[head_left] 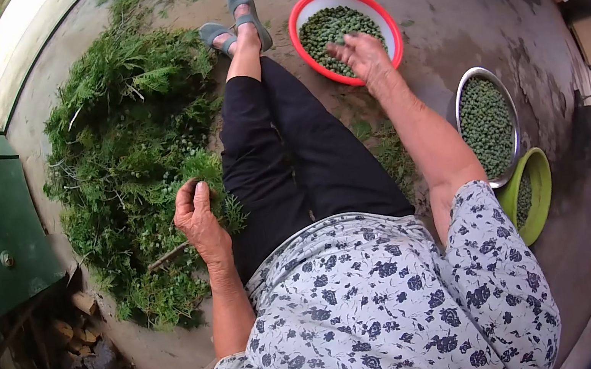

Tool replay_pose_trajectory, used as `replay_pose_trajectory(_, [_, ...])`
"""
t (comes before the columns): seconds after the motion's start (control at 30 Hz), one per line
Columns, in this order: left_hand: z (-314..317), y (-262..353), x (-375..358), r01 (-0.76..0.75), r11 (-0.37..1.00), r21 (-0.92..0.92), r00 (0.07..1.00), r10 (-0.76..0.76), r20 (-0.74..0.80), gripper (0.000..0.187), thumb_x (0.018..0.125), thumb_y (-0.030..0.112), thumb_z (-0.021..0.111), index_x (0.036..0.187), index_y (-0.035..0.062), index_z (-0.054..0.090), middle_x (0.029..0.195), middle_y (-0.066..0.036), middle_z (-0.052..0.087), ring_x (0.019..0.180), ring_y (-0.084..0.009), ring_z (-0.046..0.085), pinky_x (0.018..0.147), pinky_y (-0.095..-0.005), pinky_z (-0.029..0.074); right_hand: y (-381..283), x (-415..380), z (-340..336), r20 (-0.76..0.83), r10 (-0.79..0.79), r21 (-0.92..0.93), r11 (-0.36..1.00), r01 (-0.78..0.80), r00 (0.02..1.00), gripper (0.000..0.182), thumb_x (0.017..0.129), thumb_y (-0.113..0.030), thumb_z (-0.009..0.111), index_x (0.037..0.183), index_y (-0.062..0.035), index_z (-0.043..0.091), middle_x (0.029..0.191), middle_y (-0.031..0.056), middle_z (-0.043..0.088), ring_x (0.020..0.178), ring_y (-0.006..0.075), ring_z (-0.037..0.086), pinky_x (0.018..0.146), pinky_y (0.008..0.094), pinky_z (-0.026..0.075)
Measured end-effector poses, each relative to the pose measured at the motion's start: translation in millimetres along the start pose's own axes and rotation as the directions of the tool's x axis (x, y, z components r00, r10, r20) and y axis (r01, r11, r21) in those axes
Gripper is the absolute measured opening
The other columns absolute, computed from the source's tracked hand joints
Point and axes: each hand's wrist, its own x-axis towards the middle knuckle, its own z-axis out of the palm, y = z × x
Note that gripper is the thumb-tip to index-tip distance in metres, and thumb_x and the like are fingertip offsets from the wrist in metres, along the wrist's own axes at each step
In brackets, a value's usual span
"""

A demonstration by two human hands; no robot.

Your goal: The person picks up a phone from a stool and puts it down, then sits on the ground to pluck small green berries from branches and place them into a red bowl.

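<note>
- The person sits on the ground with legs stretched out, and the left hand (199,217) rests on the heap of green sprigs (130,164) that lies on that side.
- The fingers (199,197) of this hand are curled down together into the foliage, gripping a small tuft (210,175) at the near edge of the heap, just beside the thigh.
- The right hand (365,55) reaches forward over the near rim of the red basin (299,14), which holds a layer of small green berries (332,28).
- Its fingers hang loosely, slightly parted and pointing down at the berries; whether a few berries are pinched beneath them cannot be told, as the hand is a little blurred.
- Behind that wrist, beside the right elbow, stand a metal bowl (460,93) full of the same berries and a lime-green bowl (539,184) tipped against it.
- Judging from this, the step in hand looks like stripping: one hand delivers picked berries to the basin while the other already holds the next sprig.
- The next move probably calls for the right hand to come back across the lap to the tuft, with the left fingers holding the stem firm while the berries are pulled free.
</note>
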Motion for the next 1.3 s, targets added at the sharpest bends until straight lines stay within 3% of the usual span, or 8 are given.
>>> replay_pose_trajectory(0.27, [-26,9,32,0.073,0.931,-0.357,0.996,-0.083,-0.012,0.012,0.083,0.003,0.060,0.094,-0.0004,0.057,0.080,-0.004,0.059,0.069,-0.0142,0.056,0.067,-0.0260,0.048,18,-64,40,0.430,0.008,-0.511,0.827,0.236,0.903,0.026,0.086,-0.010,0.056,0.108,0.0032,0.054,0.089,0.0071,0.060,0.079,0.0185,0.061,0.071,0.0290,0.052])
replay_pose_trajectory(0.4, [-30,16,36,0.098,0.930,-0.354,0.995,-0.091,0.038,0.013,0.082,0.003,0.061,0.094,0.0000,0.057,0.080,-0.005,0.059,0.070,-0.0151,0.057,0.068,-0.0264,0.048,87,-134,78,0.918,0.094,-0.387,0.431,0.815,0.386,0.031,0.076,-0.016,0.065,0.103,-0.0003,0.061,0.086,0.0134,0.063,0.080,0.0222,0.062,0.073,0.0321,0.049])
replay_pose_trajectory(0.53, [-27,17,39,0.081,0.927,-0.365,0.995,-0.056,0.079,0.013,0.082,0.002,0.061,0.094,-0.0009,0.057,0.081,-0.005,0.059,0.070,-0.0146,0.057,0.067,-0.0262,0.048,154,-197,102,0.885,0.391,-0.341,0.173,0.924,0.253,0.039,0.073,-0.028,0.069,0.095,0.0029,0.060,0.087,0.0204,0.061,0.084,0.0355,0.059,0.073,0.0414,0.047])
replay_pose_trajectory(0.67, [-23,21,39,0.062,0.949,-0.308,0.992,-0.025,0.123,0.010,0.082,0.000,0.060,0.092,-0.0018,0.058,0.079,-0.004,0.060,0.070,-0.0132,0.056,0.066,-0.0246,0.046,189,-214,121,0.861,0.342,-0.454,0.184,0.872,0.376,0.043,0.072,-0.029,0.070,0.097,0.0019,0.053,0.086,0.0182,0.061,0.082,0.0328,0.060,0.072,0.0408,0.047])
replay_pose_trajectory(0.73, [-22,24,38,0.048,0.958,-0.284,0.990,-0.008,0.139,0.013,0.082,0.000,0.059,0.095,-0.0021,0.059,0.080,-0.004,0.061,0.071,-0.0119,0.056,0.067,-0.0230,0.045,198,-204,135,0.626,0.587,-0.773,0.378,0.509,0.514,0.039,0.071,-0.023,0.070,0.099,0.0002,0.055,0.088,0.0131,0.063,0.081,0.0207,0.061,0.069,0.0358,0.047])
replay_pose_trajectory(0.87, [-16,43,28,-0.064,0.995,-0.080,0.983,0.077,0.168,0.025,0.083,0.003,0.059,0.108,-0.0003,0.059,0.091,-0.004,0.063,0.081,-0.0105,0.058,0.077,-0.0217,0.045,205,-203,141,0.662,0.454,-0.552,0.834,-0.022,0.596,0.027,0.076,-0.010,0.064,0.099,0.0013,0.056,0.086,0.0077,0.062,0.076,0.0145,0.059,0.065,0.0293,0.049])
replay_pose_trajectory(1.1, [-54,63,-15,-0.400,0.916,-0.019,0.889,0.383,-0.250,0.017,0.088,0.010,0.055,0.101,-0.0005,0.060,0.093,-0.011,0.064,0.081,-0.0168,0.062,0.074,-0.0283,0.052,188,-176,174,0.589,0.588,-0.624,0.767,-0.149,0.554,0.020,0.088,-0.019,0.057,0.097,-0.0012,0.060,0.084,0.0085,0.066,0.074,0.0135,0.063,0.061,0.0271,0.050])
replay_pose_trajectory(1.3, [-53,10,-41,0.369,0.799,-0.475,0.927,-0.354,0.125,0.035,0.092,0.026,0.049,0.110,-0.0040,0.050,0.104,-0.019,0.059,0.091,-0.0275,0.061,0.082,-0.0394,0.050,155,-185,208,0.710,0.494,-0.480,0.861,-0.169,0.502,0.020,0.088,-0.018,0.057,0.098,0.0003,0.060,0.089,0.0098,0.066,0.079,0.0145,0.064,0.072,0.0255,0.051])
